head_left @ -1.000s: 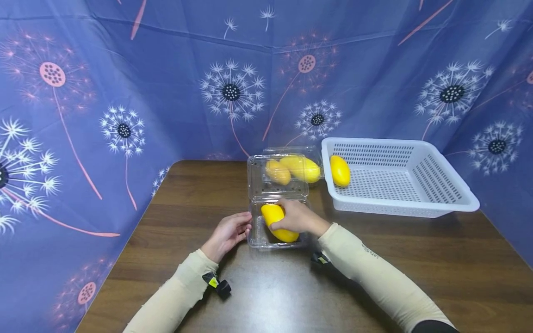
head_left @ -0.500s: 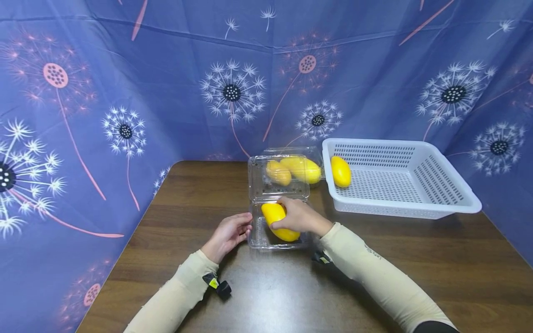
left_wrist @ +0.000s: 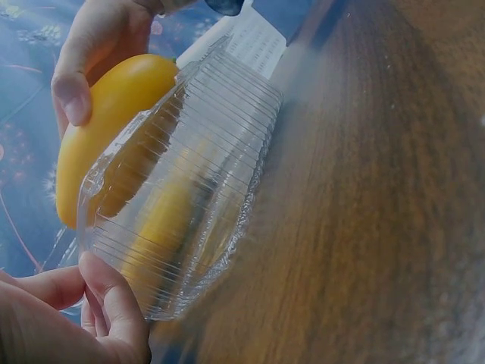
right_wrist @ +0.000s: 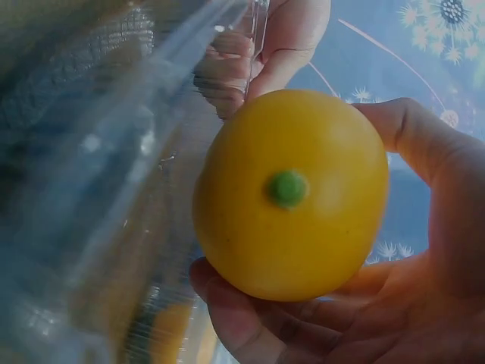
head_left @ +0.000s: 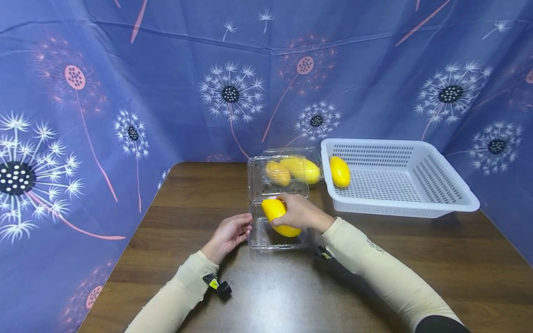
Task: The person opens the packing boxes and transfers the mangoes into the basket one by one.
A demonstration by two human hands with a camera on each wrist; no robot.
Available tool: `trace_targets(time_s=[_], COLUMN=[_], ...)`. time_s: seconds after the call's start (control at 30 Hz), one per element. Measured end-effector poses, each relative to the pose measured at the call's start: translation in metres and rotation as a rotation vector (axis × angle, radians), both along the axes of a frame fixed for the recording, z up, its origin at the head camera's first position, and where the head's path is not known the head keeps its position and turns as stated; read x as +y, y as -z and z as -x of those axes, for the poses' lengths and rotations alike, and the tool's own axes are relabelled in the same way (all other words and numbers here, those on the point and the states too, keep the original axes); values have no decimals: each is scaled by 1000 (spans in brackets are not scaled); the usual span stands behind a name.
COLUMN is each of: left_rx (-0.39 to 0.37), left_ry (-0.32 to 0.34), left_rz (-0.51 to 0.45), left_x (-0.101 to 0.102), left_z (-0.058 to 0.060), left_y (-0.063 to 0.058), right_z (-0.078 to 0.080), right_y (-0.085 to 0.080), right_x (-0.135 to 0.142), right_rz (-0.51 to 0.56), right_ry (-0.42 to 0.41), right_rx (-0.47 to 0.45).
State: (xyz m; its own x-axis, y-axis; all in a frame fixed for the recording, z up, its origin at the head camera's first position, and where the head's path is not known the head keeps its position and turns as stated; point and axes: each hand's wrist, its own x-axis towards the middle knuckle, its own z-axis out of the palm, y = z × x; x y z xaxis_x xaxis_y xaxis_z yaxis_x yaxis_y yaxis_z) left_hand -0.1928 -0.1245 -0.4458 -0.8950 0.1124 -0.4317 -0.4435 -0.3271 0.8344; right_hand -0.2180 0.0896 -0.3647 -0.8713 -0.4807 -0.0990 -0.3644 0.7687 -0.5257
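My right hand (head_left: 300, 212) grips a yellow mango (head_left: 275, 210) with thumb and fingers, over the base of an open clear plastic clamshell (head_left: 260, 238). In the right wrist view a green stem end shows on the mango (right_wrist: 318, 243). In the left wrist view the mango (left_wrist: 129, 91) sticks up above the box's rim. My left hand (head_left: 228, 235) pinches the left rim of the clamshell, its thumb and finger meeting there. The hinged lid (head_left: 256, 180) lies back, away from me.
Behind the lid, two more mangoes (head_left: 311, 172) lie in a second clear clamshell (head_left: 310, 151). A white perforated basket (head_left: 395, 208) stands at the back right, with one mango (head_left: 340, 172) at its left side. A blue dandelion-print cloth (head_left: 166, 69) hangs behind the table (head_left: 187, 194).
My right hand and the mango have risen slightly from the clamshell base and shifted a little away from me. The left hand stays at the rim.
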Motion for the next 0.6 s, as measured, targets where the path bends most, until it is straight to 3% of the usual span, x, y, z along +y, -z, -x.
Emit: trace_targets(time_s=[0.6], left_rx=[-6], left_ry=[-7], left_rz=[1], left_x=[0], left_z=[-1], left_y=[-1], right_z=[10], right_y=[-21], right_x=[1], right_rz=[-29], right_ry=[-6], right_rx=[22])
